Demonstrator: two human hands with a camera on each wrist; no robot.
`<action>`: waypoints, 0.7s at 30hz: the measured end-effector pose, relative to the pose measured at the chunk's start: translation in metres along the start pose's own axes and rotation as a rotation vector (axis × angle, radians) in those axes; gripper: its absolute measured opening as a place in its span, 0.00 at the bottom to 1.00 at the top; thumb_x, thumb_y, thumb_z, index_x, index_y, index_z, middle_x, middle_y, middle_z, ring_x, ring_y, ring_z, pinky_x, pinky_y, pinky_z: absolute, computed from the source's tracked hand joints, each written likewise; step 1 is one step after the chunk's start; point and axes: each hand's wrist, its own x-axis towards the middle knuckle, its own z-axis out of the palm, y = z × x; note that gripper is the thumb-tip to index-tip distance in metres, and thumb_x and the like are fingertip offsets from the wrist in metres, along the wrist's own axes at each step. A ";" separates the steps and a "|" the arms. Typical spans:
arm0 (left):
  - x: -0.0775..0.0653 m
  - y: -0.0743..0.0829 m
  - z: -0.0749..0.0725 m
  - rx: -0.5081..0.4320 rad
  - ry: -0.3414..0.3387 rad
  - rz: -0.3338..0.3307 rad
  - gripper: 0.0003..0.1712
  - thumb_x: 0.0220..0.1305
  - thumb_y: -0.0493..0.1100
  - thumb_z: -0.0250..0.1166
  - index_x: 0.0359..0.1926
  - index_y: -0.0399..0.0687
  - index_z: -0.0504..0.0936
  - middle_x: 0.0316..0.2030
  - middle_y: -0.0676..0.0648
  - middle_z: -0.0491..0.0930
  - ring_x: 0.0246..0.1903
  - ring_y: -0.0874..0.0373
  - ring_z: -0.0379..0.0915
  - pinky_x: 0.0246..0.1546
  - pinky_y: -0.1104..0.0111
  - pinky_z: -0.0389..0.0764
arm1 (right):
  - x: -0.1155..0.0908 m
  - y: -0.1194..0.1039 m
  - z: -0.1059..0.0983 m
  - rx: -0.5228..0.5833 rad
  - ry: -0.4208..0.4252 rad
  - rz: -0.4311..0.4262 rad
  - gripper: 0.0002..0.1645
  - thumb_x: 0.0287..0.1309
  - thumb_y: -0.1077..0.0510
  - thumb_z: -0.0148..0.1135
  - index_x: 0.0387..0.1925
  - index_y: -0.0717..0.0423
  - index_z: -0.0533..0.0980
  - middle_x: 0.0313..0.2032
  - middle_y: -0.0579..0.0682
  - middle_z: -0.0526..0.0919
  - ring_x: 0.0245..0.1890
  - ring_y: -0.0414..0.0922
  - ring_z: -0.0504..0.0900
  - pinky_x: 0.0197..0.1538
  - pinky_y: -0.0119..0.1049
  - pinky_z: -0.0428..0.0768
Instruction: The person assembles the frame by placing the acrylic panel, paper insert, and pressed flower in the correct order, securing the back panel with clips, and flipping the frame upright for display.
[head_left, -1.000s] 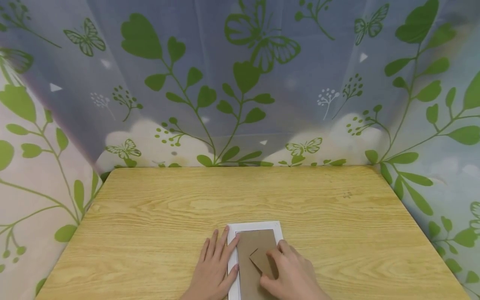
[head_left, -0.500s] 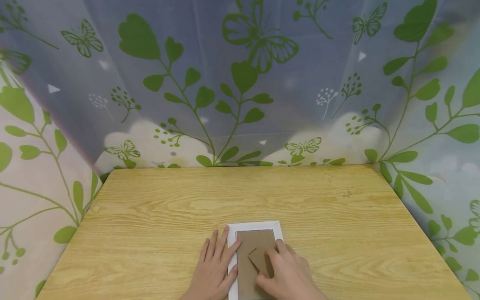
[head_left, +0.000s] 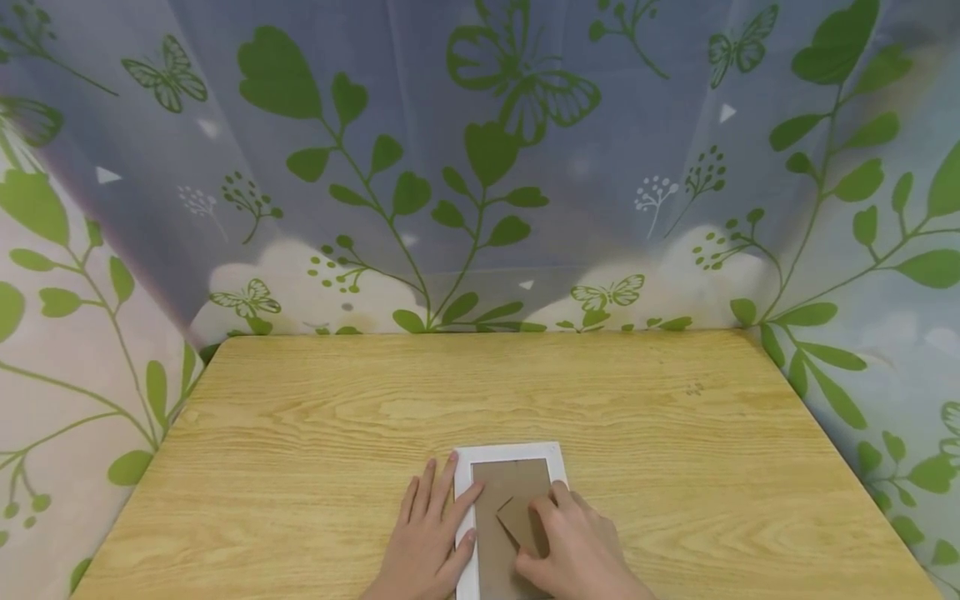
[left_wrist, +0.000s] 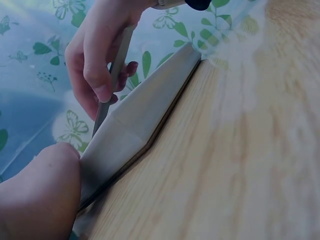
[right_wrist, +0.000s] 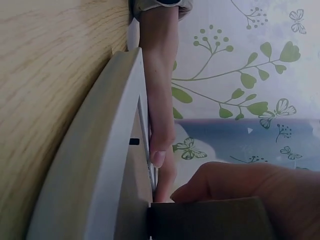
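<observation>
A white picture frame (head_left: 506, 452) lies back up near the front of the table, its brown backing board (head_left: 517, 482) set within the white border. From the board rises a brown stand flap (head_left: 516, 518), tilted up. My right hand (head_left: 581, 542) pinches this flap between thumb and fingers; the left wrist view shows the flap (left_wrist: 120, 62) edge-on in that grip. With fingers spread, my left hand (head_left: 427, 529) rests on the frame's left border, thumb and index fingertip reaching the board's edge. In the right wrist view, the flap (right_wrist: 210, 220) hides part of the board.
The wood-grain table (head_left: 300, 417) stretches out behind and to both sides of the frame. A curtain (head_left: 360, 167) printed with green leaves and butterflies hangs along the back and both sides.
My right hand has shifted slightly left with the flap, keeping its pinch. The dark line along the backing board's left edge has faded. My left hand stays on the border.
</observation>
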 end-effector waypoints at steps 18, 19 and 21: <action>0.004 0.004 -0.002 -0.037 -0.077 -0.064 0.44 0.62 0.74 0.54 0.72 0.57 0.66 0.78 0.39 0.44 0.72 0.30 0.45 0.63 0.34 0.56 | -0.011 0.033 0.023 0.147 0.145 -0.243 0.18 0.50 0.54 0.75 0.41 0.58 0.83 0.35 0.37 0.70 0.31 0.32 0.66 0.28 0.27 0.72; 0.004 0.004 -0.002 -0.035 -0.079 -0.063 0.44 0.62 0.74 0.54 0.72 0.57 0.66 0.77 0.39 0.44 0.72 0.30 0.45 0.63 0.34 0.57 | -0.011 0.036 0.025 0.161 0.159 -0.264 0.17 0.49 0.55 0.75 0.41 0.58 0.83 0.35 0.37 0.70 0.31 0.31 0.66 0.29 0.26 0.72; 0.004 0.004 -0.001 -0.031 -0.073 -0.057 0.44 0.62 0.74 0.54 0.72 0.56 0.66 0.77 0.39 0.45 0.71 0.29 0.46 0.62 0.33 0.58 | -0.011 0.040 0.027 0.174 0.191 -0.307 0.16 0.48 0.57 0.76 0.40 0.59 0.84 0.37 0.38 0.71 0.32 0.31 0.67 0.30 0.25 0.73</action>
